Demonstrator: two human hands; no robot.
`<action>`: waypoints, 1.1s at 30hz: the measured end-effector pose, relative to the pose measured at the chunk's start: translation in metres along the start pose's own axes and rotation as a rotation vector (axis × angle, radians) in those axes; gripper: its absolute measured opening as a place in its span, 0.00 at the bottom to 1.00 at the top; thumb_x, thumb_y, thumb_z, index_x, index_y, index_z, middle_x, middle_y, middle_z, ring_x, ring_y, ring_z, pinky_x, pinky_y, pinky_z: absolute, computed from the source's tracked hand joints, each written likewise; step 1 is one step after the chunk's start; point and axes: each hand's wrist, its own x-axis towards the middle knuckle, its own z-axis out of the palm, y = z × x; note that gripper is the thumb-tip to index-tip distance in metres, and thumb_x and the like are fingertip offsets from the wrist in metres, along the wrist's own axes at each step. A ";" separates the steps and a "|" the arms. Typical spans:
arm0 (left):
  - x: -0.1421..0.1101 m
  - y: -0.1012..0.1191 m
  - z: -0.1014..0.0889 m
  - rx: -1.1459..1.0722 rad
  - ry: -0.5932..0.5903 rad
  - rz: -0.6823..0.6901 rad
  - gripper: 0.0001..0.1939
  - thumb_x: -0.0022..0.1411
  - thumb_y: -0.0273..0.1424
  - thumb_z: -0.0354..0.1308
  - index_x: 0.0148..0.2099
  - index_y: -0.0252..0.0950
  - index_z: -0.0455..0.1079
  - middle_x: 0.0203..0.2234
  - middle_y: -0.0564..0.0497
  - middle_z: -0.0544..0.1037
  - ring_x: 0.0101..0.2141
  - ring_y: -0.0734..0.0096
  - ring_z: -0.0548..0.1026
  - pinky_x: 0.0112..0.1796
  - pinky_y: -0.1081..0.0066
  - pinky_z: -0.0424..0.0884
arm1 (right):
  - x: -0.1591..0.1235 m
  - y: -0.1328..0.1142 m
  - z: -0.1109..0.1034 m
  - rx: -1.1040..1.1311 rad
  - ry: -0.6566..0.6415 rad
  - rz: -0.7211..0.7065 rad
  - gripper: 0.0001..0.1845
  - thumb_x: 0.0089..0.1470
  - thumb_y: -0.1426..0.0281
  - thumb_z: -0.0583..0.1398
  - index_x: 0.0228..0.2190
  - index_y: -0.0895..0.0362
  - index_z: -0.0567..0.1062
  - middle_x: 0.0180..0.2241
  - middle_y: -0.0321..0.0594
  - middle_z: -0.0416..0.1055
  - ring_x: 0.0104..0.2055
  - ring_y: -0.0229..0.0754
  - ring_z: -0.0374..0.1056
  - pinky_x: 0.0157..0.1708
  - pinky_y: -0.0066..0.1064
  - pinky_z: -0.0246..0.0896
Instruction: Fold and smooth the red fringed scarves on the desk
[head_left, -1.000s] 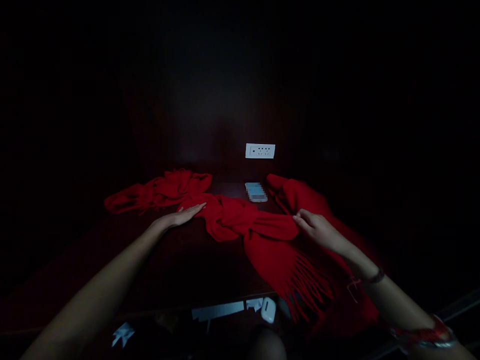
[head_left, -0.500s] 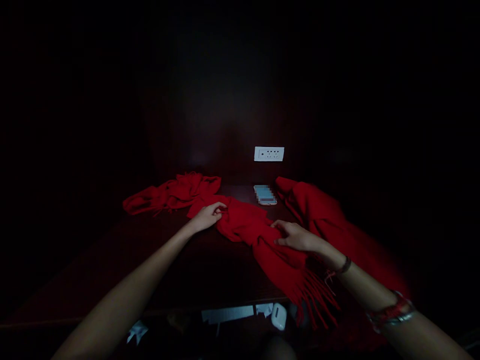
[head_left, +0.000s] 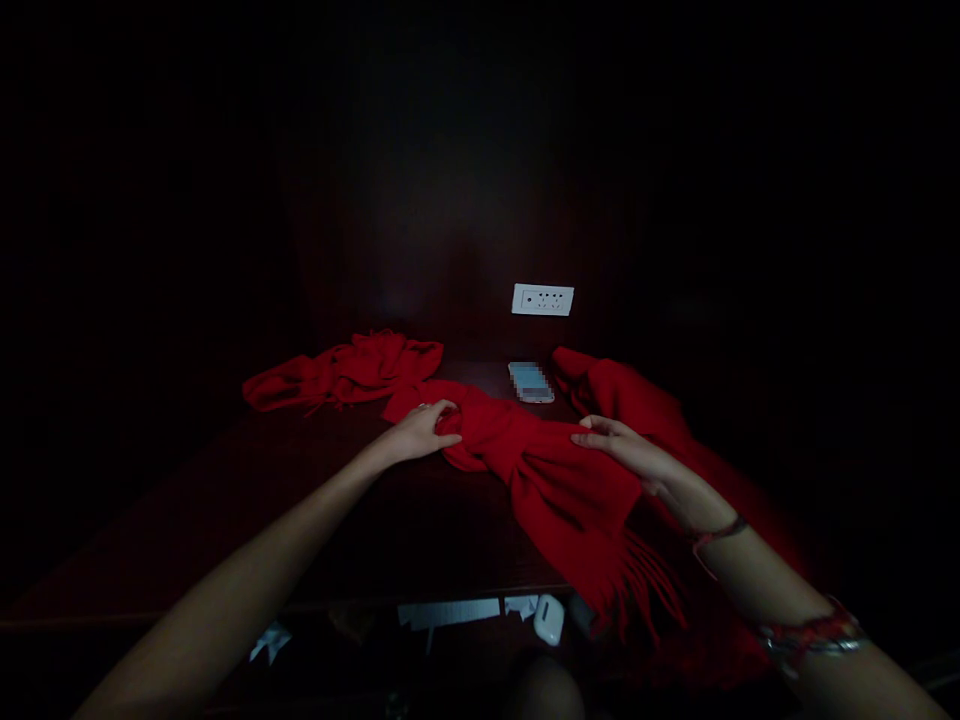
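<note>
A red fringed scarf lies bunched across the dark tabletop, gathered tightly near its middle, its fringed end fanning toward the front edge. At the gathered part's left side, my left hand grips the cloth between thumb and curled fingers. My right hand pinches the upper edge of the fanned end between thumb and fingers, holding it slightly raised. Farther left lies a crumpled red fringed cloth that seems to join the scarf. Another red cloth drapes behind my right hand.
A phone lies behind the scarf, below a white wall socket. Under the table's front edge are a white earphone case, white paper and a pale crumpled scrap. The surroundings are very dark.
My right hand has moved right and slightly up, drawing the scarf's end outward so it spreads wider. My left hand has shifted slightly right along the cloth, its thumb now extended. The view tilts slightly.
</note>
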 end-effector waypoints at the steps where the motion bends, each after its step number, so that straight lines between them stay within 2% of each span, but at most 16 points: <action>1: 0.001 -0.001 0.001 -0.073 0.012 -0.024 0.17 0.44 0.30 0.52 0.40 0.35 0.63 0.31 0.52 0.71 0.34 0.69 0.68 0.35 0.73 0.63 | 0.001 -0.001 -0.002 0.029 0.004 0.001 0.13 0.37 0.62 0.59 0.25 0.54 0.61 0.24 0.35 0.66 0.25 0.38 0.64 0.26 0.29 0.59; 4: 0.005 -0.008 0.000 -0.490 0.047 -0.182 0.19 0.40 0.22 0.46 0.39 0.36 0.63 0.26 0.55 0.70 0.27 0.75 0.68 0.29 0.75 0.64 | 0.002 0.001 -0.010 0.018 -0.030 0.005 0.13 0.37 0.61 0.59 0.25 0.54 0.63 0.26 0.39 0.67 0.28 0.40 0.64 0.28 0.31 0.60; 7: 0.007 -0.012 -0.002 -0.919 0.013 -0.264 0.24 0.35 0.20 0.43 0.39 0.35 0.62 0.26 0.54 0.70 0.25 0.77 0.68 0.27 0.76 0.64 | 0.004 0.013 -0.014 -0.107 -0.045 0.055 0.14 0.37 0.60 0.59 0.25 0.55 0.63 0.25 0.36 0.66 0.28 0.38 0.63 0.28 0.30 0.59; 10: 0.008 -0.014 -0.002 -1.045 -0.090 -0.276 0.26 0.33 0.21 0.42 0.39 0.32 0.64 0.32 0.50 0.71 0.29 0.73 0.70 0.30 0.74 0.65 | 0.008 0.029 -0.010 -0.293 -0.026 0.010 0.14 0.37 0.61 0.59 0.24 0.56 0.63 0.24 0.33 0.65 0.28 0.37 0.62 0.29 0.28 0.58; 13: 0.007 -0.016 -0.008 -0.901 -0.116 -0.224 0.26 0.37 0.23 0.43 0.44 0.33 0.62 0.39 0.50 0.69 0.34 0.70 0.69 0.36 0.70 0.65 | 0.009 0.037 -0.004 -0.403 -0.063 -0.052 0.14 0.38 0.60 0.58 0.24 0.58 0.65 0.25 0.35 0.66 0.30 0.38 0.62 0.32 0.29 0.57; 15: 0.004 -0.020 -0.020 -0.732 -0.165 -0.149 0.27 0.42 0.25 0.45 0.49 0.37 0.58 0.42 0.52 0.68 0.38 0.69 0.68 0.41 0.69 0.62 | 0.006 0.035 -0.004 -0.407 -0.113 -0.025 0.14 0.39 0.60 0.57 0.23 0.59 0.67 0.26 0.37 0.67 0.30 0.39 0.63 0.33 0.31 0.57; 18: -0.003 -0.027 -0.039 -0.448 -0.356 -0.058 0.33 0.45 0.30 0.53 0.55 0.41 0.49 0.46 0.52 0.64 0.46 0.67 0.62 0.46 0.68 0.56 | -0.001 0.027 -0.004 -0.287 -0.127 0.054 0.14 0.40 0.59 0.56 0.23 0.59 0.69 0.26 0.38 0.69 0.29 0.40 0.64 0.32 0.32 0.59; 20: -0.007 -0.030 -0.045 -0.271 -0.395 0.017 0.33 0.43 0.33 0.58 0.54 0.41 0.53 0.51 0.50 0.58 0.51 0.64 0.55 0.49 0.68 0.51 | -0.006 0.020 -0.002 -0.139 -0.056 0.087 0.13 0.40 0.60 0.57 0.24 0.58 0.69 0.27 0.38 0.70 0.29 0.40 0.65 0.32 0.31 0.60; 22: -0.007 -0.031 -0.043 -0.160 -0.349 0.123 0.29 0.43 0.36 0.59 0.50 0.39 0.59 0.54 0.50 0.51 0.53 0.63 0.49 0.50 0.69 0.47 | -0.008 0.012 0.002 -0.001 0.043 0.100 0.11 0.39 0.62 0.59 0.26 0.57 0.69 0.28 0.38 0.70 0.29 0.39 0.66 0.32 0.31 0.61; 23: -0.007 -0.032 -0.039 -0.138 -0.337 0.168 0.28 0.44 0.37 0.58 0.49 0.39 0.60 0.55 0.50 0.50 0.54 0.64 0.48 0.50 0.69 0.47 | -0.007 0.008 0.004 0.053 0.086 0.098 0.11 0.39 0.64 0.59 0.27 0.56 0.68 0.28 0.37 0.70 0.29 0.39 0.66 0.31 0.30 0.61; 25: -0.004 -0.033 -0.029 -0.140 -0.371 0.225 0.27 0.47 0.38 0.56 0.50 0.38 0.58 0.53 0.50 0.54 0.52 0.67 0.54 0.49 0.70 0.51 | -0.003 -0.002 0.006 0.140 0.148 0.088 0.11 0.37 0.66 0.60 0.27 0.56 0.68 0.27 0.37 0.71 0.28 0.39 0.67 0.31 0.31 0.62; 27: 0.001 -0.036 -0.019 -0.109 -0.398 0.248 0.26 0.49 0.38 0.54 0.51 0.37 0.57 0.49 0.49 0.62 0.47 0.69 0.61 0.47 0.71 0.55 | 0.004 -0.015 0.003 0.207 0.147 0.058 0.10 0.36 0.67 0.61 0.26 0.56 0.68 0.27 0.38 0.71 0.29 0.40 0.67 0.32 0.31 0.62; 28: 0.004 -0.039 -0.014 -0.059 -0.369 0.254 0.24 0.50 0.38 0.54 0.49 0.36 0.58 0.46 0.49 0.65 0.45 0.68 0.63 0.46 0.70 0.56 | 0.008 -0.022 -0.001 0.224 0.134 0.036 0.09 0.36 0.67 0.61 0.25 0.55 0.69 0.26 0.38 0.71 0.30 0.41 0.67 0.33 0.31 0.62; 30: 0.009 -0.045 -0.007 0.107 -0.239 0.257 0.19 0.51 0.37 0.53 0.45 0.35 0.62 0.43 0.48 0.67 0.44 0.67 0.64 0.46 0.69 0.57 | 0.014 -0.035 -0.009 0.235 0.095 -0.020 0.08 0.36 0.65 0.61 0.23 0.55 0.69 0.27 0.38 0.71 0.33 0.43 0.67 0.34 0.33 0.62; 33: 0.016 -0.053 0.001 0.391 0.015 0.140 0.14 0.53 0.34 0.49 0.41 0.33 0.63 0.41 0.44 0.68 0.44 0.62 0.64 0.44 0.66 0.58 | 0.014 -0.041 -0.014 0.245 0.054 -0.066 0.09 0.38 0.63 0.59 0.23 0.54 0.69 0.28 0.38 0.71 0.36 0.44 0.66 0.35 0.34 0.61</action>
